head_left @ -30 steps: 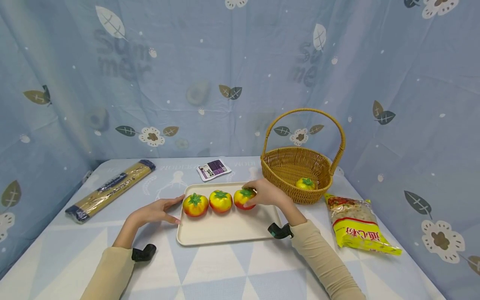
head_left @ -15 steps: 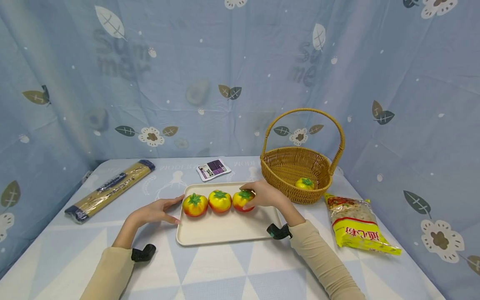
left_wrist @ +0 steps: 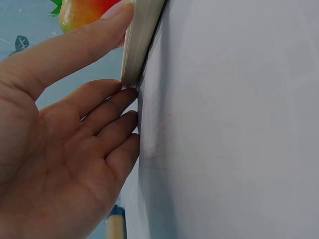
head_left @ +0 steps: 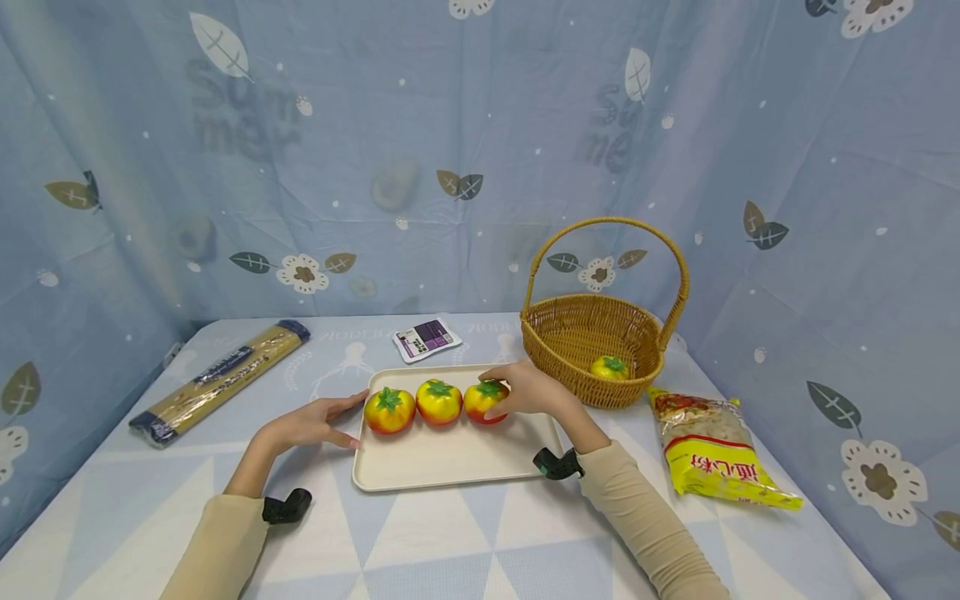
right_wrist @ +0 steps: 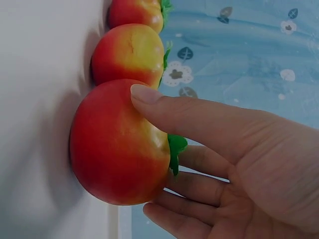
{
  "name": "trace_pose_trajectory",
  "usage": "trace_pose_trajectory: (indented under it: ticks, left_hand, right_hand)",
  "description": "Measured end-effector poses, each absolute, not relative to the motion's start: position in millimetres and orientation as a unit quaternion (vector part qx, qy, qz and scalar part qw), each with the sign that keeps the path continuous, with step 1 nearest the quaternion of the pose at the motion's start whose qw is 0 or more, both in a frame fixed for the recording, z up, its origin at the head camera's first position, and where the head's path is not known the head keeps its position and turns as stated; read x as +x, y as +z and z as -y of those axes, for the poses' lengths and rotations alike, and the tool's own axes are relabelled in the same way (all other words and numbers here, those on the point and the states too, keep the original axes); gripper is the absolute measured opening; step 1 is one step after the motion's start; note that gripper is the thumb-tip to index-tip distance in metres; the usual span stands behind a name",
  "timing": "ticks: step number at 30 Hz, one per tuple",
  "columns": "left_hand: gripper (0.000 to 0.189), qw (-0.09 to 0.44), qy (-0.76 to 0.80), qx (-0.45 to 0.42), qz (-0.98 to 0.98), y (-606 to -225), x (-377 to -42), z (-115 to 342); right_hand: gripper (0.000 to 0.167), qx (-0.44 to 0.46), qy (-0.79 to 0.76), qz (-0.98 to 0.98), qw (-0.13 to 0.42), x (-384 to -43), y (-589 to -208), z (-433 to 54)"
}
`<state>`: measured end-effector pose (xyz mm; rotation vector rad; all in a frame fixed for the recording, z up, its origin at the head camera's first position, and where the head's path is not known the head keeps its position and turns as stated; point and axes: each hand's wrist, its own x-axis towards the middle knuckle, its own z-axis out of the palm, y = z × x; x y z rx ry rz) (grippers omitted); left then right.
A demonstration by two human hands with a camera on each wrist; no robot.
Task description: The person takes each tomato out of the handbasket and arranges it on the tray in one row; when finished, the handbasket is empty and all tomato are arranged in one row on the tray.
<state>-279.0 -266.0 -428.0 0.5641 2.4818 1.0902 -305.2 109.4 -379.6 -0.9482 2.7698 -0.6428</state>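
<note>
Three red-and-yellow tomatoes with green leafy tops stand in a row on a cream tray. My right hand [head_left: 528,387] holds the right-hand tomato [right_wrist: 117,149], its thumb on the near side and its fingers behind. This tomato rests on the tray, close against the middle tomato [head_left: 438,402]. The left-hand tomato [head_left: 389,411] is near the tray's left end. My left hand [head_left: 311,423] touches the left edge of the tray [head_left: 450,467], thumb at the rim [left_wrist: 130,45] and fingers extended along its side. Part of the right-hand tomato is hidden by my right hand.
A wicker basket [head_left: 540,346] with a tall handle and one tomato [head_left: 611,367] inside stands back right. A yellow pasta bag [head_left: 712,450] lies right of the tray. A long noodle pack [head_left: 221,379] lies left; a small purple-and-white packet [head_left: 427,339] lies behind the tray.
My right hand has shifted very slightly left with the right-hand tomato, and the middle tomato has slid slightly left. My left hand stays at the tray's edge.
</note>
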Motion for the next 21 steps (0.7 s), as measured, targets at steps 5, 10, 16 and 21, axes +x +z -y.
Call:
trace_pose_trajectory:
  ticks: [5,10,16,21]
  left_hand:
    - [0.091,0.186,0.388,0.199,-0.881,-428.0,-278.8,266.1]
    - [0.091,0.185,0.387,0.199,-0.881,-428.4,-278.8,266.6]
    - [0.091,0.184,0.386,0.197,-0.882,-428.3,-278.6,266.5]
    - [0.091,0.184,0.382,0.197,-0.884,-428.1,-278.7,266.2]
  right_hand:
    - [0.057,-0.326,-0.208,-0.920,0.066,-303.2,-377.2,-109.6]
    - [0.056,-0.327,-0.206,-0.920,0.065,-303.2,-376.7,-110.1]
    - [0.057,-0.328,-0.203,-0.920,0.062,-304.6,-375.6,-111.3]
    - [0.057,-0.329,-0.209,-0.919,0.065,-304.5,-374.7,-111.4]
